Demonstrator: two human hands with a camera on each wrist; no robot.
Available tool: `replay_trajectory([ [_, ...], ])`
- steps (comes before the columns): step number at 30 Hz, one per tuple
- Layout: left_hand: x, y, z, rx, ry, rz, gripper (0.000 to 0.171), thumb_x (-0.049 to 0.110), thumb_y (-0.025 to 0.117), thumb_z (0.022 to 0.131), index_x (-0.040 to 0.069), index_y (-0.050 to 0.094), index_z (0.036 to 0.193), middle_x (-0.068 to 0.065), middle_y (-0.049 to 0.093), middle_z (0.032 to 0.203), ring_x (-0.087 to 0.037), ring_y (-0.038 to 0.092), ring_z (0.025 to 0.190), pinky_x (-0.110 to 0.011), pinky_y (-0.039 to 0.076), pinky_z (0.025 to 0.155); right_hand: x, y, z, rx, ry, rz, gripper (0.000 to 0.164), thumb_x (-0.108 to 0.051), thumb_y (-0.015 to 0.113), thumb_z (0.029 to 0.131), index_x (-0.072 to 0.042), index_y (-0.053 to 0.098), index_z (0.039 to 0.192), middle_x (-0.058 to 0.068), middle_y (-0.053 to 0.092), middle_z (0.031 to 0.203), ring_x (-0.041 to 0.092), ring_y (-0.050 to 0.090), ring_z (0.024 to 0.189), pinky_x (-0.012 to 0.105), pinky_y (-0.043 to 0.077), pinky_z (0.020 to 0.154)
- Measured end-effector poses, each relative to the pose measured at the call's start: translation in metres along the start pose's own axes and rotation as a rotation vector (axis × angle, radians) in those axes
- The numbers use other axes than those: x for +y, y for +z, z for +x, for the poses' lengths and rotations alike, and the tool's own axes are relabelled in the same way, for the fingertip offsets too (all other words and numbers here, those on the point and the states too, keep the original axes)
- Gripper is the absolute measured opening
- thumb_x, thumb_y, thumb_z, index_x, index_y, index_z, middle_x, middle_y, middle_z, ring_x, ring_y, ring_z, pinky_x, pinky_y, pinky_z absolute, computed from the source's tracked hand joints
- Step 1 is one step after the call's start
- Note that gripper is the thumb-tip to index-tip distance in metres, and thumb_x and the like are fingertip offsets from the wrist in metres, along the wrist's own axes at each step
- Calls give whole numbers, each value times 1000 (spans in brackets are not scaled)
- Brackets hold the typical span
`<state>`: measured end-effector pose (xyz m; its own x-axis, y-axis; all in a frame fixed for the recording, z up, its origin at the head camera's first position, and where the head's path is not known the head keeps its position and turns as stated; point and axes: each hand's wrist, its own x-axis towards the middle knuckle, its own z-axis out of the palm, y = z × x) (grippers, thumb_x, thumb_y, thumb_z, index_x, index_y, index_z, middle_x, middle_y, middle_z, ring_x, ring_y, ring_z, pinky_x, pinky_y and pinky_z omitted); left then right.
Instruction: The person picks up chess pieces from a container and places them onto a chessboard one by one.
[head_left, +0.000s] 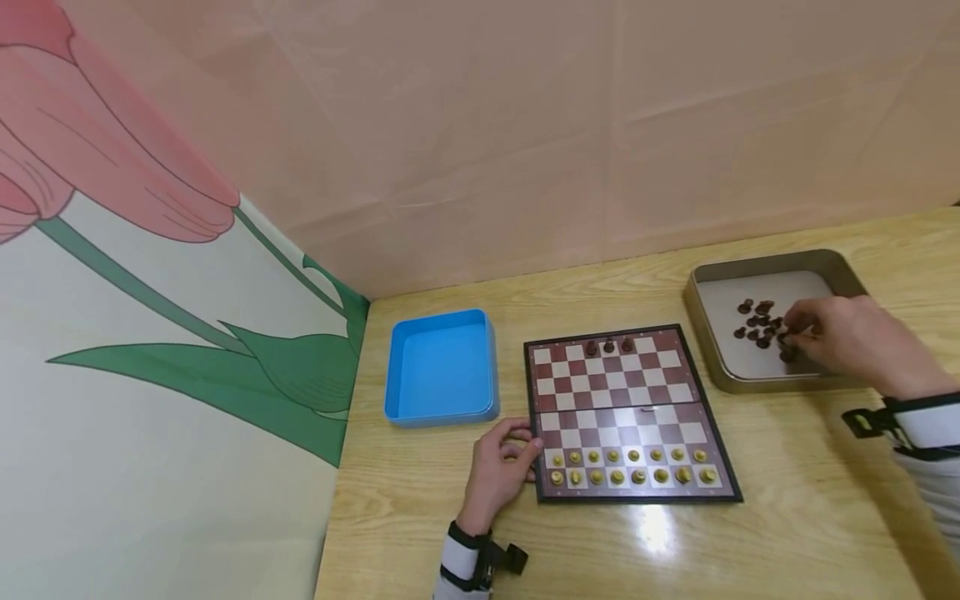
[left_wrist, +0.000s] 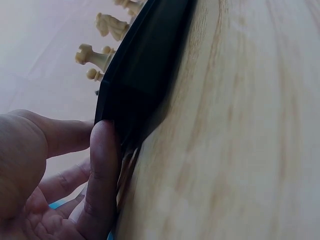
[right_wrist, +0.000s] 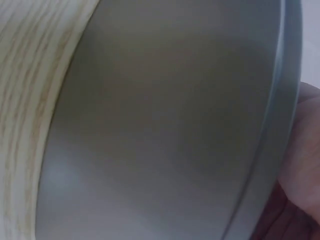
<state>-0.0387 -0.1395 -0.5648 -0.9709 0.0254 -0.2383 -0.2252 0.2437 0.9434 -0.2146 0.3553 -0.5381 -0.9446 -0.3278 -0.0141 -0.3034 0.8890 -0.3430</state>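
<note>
On my feed, L hand (head_left: 497,473) pinches chessboard (head_left: 607,400) by its L edge, nr light pcs (head_left: 638,477); R hand (head_left: 855,333) has fingers inside tin (head_left: 723,300), close to dark pcs (head_left: 763,308), & I can't tell if they grip any. Board, on table (head_left: 787,508), approx. square, fold running L–R; dark pcs' axes too small to read.
</note>
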Motion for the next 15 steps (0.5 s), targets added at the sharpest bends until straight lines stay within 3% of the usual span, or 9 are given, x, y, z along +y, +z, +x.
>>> replay_trajectory([
  [6,0,0,-1,-1,6,4,33,19,76,102,14,70,134,-3,72,108,-8,72,72,-28,65,57,1,-1,-3,49,14,3,14,-10,84,88,-2,76,95,17,76,86,36,71,74,56,58,57],
  [10,0,0,-1,2,10,11,33,19,76,102,14,70,134,-3,72,108,-8,72,72,-28,65,57,-2,-4,-3,104,-22,2,15,-12,87,87,-5,77,95,16,77,88,36,72,74,54,58,56],
  [15,-1,0,0,3,11,6,32,19,76,102,14,71,133,-3,72,108,-9,72,71,-28,65,57,-13,-9,-2,150,-72,7,18,-9,86,86,-5,78,102,13,78,90,29,71,74,37,54,53],
])
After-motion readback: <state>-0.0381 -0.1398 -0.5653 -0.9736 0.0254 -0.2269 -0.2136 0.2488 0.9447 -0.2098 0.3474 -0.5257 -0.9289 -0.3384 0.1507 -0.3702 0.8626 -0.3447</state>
